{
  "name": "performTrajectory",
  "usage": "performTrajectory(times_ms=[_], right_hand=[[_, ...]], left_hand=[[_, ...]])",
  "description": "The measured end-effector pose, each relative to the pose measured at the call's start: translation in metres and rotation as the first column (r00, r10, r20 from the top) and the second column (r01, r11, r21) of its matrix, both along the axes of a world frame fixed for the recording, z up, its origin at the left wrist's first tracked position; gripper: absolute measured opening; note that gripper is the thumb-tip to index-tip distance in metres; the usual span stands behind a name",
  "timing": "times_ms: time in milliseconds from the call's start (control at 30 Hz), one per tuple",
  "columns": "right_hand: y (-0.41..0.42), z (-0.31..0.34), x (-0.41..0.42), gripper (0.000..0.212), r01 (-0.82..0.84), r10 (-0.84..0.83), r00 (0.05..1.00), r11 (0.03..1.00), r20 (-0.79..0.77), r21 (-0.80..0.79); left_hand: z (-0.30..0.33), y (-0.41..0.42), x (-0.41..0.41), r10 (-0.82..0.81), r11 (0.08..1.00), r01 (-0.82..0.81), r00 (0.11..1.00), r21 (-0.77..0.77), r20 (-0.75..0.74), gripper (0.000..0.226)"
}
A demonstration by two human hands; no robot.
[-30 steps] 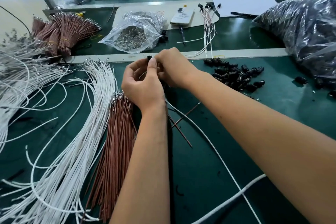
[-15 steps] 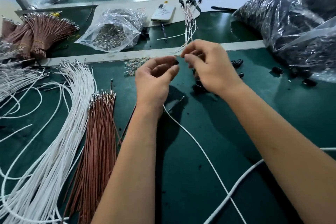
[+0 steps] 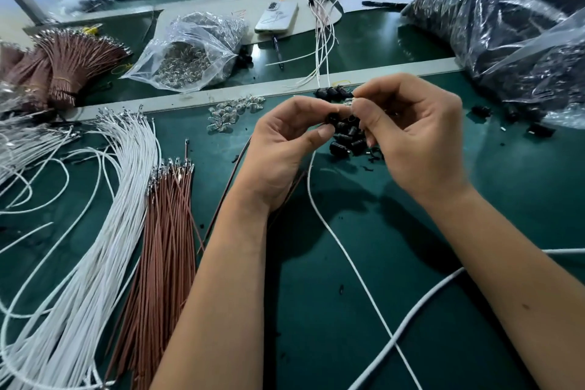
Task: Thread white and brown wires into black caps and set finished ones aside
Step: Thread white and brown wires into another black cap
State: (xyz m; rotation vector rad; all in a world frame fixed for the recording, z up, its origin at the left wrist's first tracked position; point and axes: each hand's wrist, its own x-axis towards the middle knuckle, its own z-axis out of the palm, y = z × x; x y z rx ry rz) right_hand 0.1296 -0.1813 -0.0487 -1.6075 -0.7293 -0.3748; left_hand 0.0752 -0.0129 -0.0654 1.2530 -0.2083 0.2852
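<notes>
I see the green table (image 3: 364, 310), and I will tell where each thing is from the little pile of black caps (image 3: 346, 139) in the middle of it. Far off to the right of the pile lies the big shiny bag (image 3: 506, 19), dark inside. To the left of the pile lie the long white wires (image 3: 104, 231), and between them and the pile are the brown wires (image 3: 164, 231). Half a second ago my hands were apart and the left one was loose and held nothing. Now they have come together right over the pile. My left hand (image 3: 281, 149) pinches one black cap (image 3: 333, 118) with thumb and finger. My right hand (image 3: 411, 139) is curled, and its fingertips pinch a tiny clear bit (image 3: 349, 102) just beside that cap. One white wire (image 3: 348, 260) and one brown wire (image 3: 226, 190) run from under my hands toward me. More clear bits (image 3: 234, 111) sit just left of the pile.
</notes>
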Motion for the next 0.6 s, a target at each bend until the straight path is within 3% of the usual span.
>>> performTrajectory(times_ms=[300, 600], right_hand=[[-0.0005, 0.0014, -0.0041, 0.006, 0.020, -0.020, 0.998, 1.000, 0.065, -0.006], [0.0010, 0.0031, -0.0044, 0.006, 0.078, -0.022, 0.965, 0.975, 0.260, -0.207]], left_hand=[[0.0007, 0.0022, 0.0004, 0.012, 1.000, -0.012, 1.000, -0.016, 0.018, 0.027], [-0.0007, 0.0023, 0.0022, 0.059, 0.997, -0.057, 0.998, 0.053, -0.030, 0.022]])
